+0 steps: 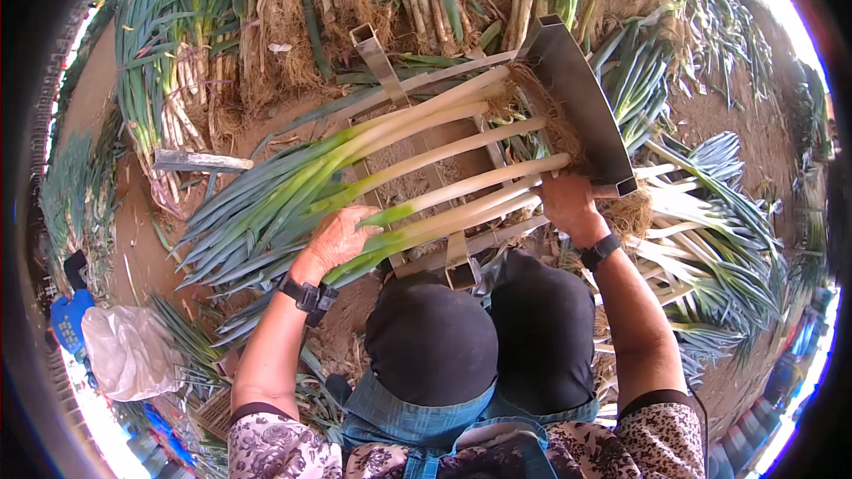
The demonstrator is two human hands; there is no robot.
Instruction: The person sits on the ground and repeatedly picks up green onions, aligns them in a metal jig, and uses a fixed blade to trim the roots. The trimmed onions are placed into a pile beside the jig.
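Observation:
Several long leeks [426, 163] lie side by side across a metal frame [459, 259] in front of my knees. Their roots [559, 120] rest against the upright metal plate [579, 93] at the frame's right end. My left hand [339, 236] grips one leek where its white stem turns green. At the root end of the nearer leeks, my right hand [569, 206] has its fingers curled around a stem base, close to the plate's lower corner. The green leaves [266, 206] spread out past the frame's left side.
Bundled leeks with hanging roots [286, 33] stand along the far side. Loose leeks [692, 233] are heaped at my right. A flat bar-like object [200, 161] lies on the soil to the left, and a whitish plastic bag [130, 352] sits at the lower left.

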